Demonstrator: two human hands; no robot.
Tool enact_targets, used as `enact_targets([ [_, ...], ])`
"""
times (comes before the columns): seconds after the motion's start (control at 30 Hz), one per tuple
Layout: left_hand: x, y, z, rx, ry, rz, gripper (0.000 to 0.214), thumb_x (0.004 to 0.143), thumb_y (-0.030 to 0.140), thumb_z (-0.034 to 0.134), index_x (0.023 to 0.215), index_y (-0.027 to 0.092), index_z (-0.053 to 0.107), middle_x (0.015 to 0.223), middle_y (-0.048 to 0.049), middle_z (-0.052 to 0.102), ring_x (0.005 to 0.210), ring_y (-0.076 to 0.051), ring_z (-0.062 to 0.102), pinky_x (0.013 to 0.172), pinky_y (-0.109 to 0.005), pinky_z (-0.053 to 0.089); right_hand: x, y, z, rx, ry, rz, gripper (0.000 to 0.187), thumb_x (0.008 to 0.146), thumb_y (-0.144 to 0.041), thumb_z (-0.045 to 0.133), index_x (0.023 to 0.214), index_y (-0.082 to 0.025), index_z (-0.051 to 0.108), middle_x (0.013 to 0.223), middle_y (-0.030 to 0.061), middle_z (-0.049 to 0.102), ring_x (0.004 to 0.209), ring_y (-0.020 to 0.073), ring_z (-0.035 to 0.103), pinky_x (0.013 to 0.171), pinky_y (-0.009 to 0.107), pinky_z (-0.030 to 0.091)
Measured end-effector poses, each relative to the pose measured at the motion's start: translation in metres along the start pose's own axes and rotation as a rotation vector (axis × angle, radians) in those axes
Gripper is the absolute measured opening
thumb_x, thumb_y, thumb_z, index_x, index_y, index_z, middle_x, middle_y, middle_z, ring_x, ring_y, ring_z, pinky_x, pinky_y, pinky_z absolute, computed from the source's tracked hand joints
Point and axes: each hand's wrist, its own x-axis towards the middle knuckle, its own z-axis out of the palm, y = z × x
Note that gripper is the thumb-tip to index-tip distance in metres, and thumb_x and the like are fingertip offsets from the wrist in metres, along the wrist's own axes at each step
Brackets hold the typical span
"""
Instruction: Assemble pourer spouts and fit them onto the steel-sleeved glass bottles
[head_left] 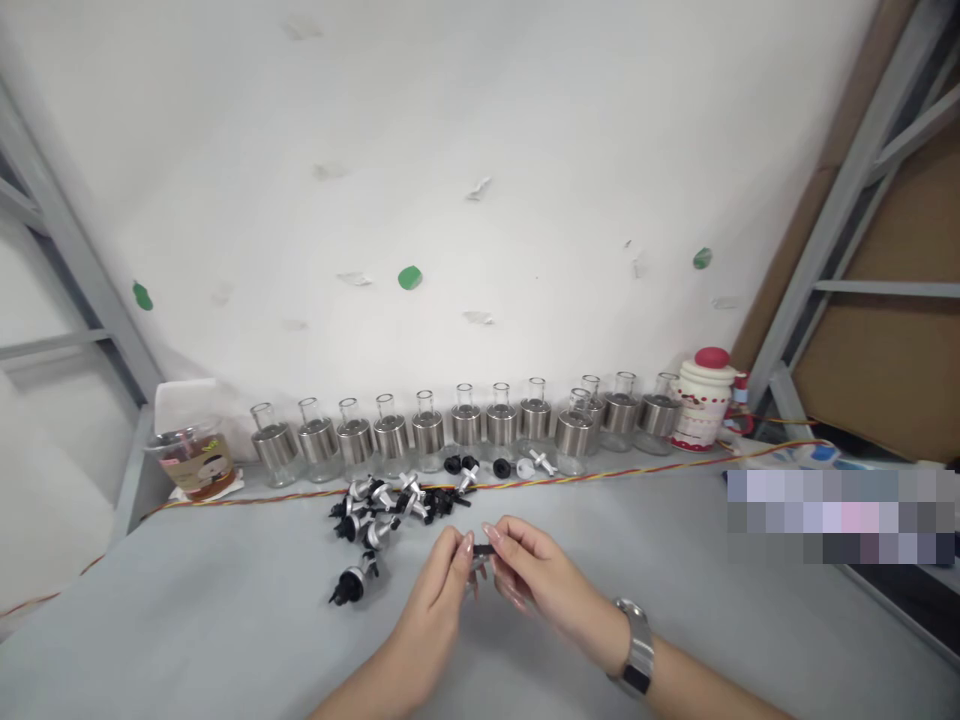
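Note:
My left hand [441, 585] and my right hand [538, 572] meet above the grey table, both closed. Pinched between their fingertips is a small black and silver piece [483, 550], mostly hidden; it resembles the bottle stoppers close by. Left of my hands lies a loose pile of black and silver bottle stoppers [409, 495], with one stopper [349, 585] apart in front. Behind the pile are a black ring-like piece [502, 467], a clear disc [525, 468] and a silver fitting [543, 461].
Several glass bottles [353, 438] with metal bands stand in a row along the white wall. A labelled plastic tub [196, 465] is at the left, a white jar with a red knob [703, 405] at the right. A twisted red-yellow cord [622, 471] crosses the table.

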Motion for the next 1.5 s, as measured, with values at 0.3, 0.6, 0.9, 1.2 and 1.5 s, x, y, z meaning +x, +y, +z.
enact_targets([
  [0.3,0.001,0.001,0.003,-0.056,-0.013,-0.04,0.03,0.084,0.048,0.028,0.083,0.022,0.043,0.078,0.001,0.05,0.073,-0.012,0.048,0.068,-0.021,0.041,0.002,0.009,-0.001,-0.009,0.072,-0.048,0.033,0.073,-0.052,0.049,0.077,-0.022,0.036,0.037,-0.0132,0.038,0.029,0.0052,0.03,0.029,0.015,0.024],
  [0.6,0.002,-0.006,0.003,-0.036,0.018,-0.083,0.03,0.083,0.048,0.03,0.084,0.022,0.047,0.08,-0.0001,0.053,0.073,-0.013,0.049,0.068,-0.023,0.043,0.001,0.009,0.001,0.033,0.062,-0.026,0.03,0.075,-0.047,0.05,0.086,-0.021,0.039,0.038,-0.0128,0.039,0.03,0.0055,0.031,0.029,0.015,0.026],
  [0.9,0.0,-0.001,0.001,-0.044,0.001,-0.054,0.033,0.082,0.048,0.03,0.085,0.023,0.052,0.081,-0.0023,0.057,0.076,-0.016,0.051,0.07,-0.026,0.044,0.0,0.008,0.0,0.037,0.04,0.009,0.036,0.07,-0.046,0.057,0.09,-0.02,0.042,0.041,-0.0125,0.038,0.032,0.0043,0.03,0.029,0.014,0.024],
  [1.2,0.005,-0.009,0.002,-0.161,0.083,-0.204,0.035,0.078,0.051,0.038,0.091,0.022,0.051,0.094,-0.005,0.055,0.086,-0.018,0.051,0.072,-0.026,0.043,-0.003,0.006,-0.001,-0.167,0.015,-0.062,0.029,0.079,-0.047,0.043,0.091,-0.021,0.041,0.048,-0.0098,0.038,0.039,0.0076,0.038,0.036,0.019,0.033],
  [1.5,0.006,-0.007,0.004,-0.058,0.046,-0.048,0.029,0.082,0.047,0.033,0.076,0.022,0.045,0.072,0.0006,0.047,0.072,-0.015,0.045,0.065,-0.024,0.037,-0.014,-0.008,-0.004,-0.787,0.063,-0.325,0.016,0.085,-0.03,0.04,0.089,-0.02,0.052,0.077,0.0011,0.053,0.069,0.0136,0.049,0.066,0.027,0.038],
])
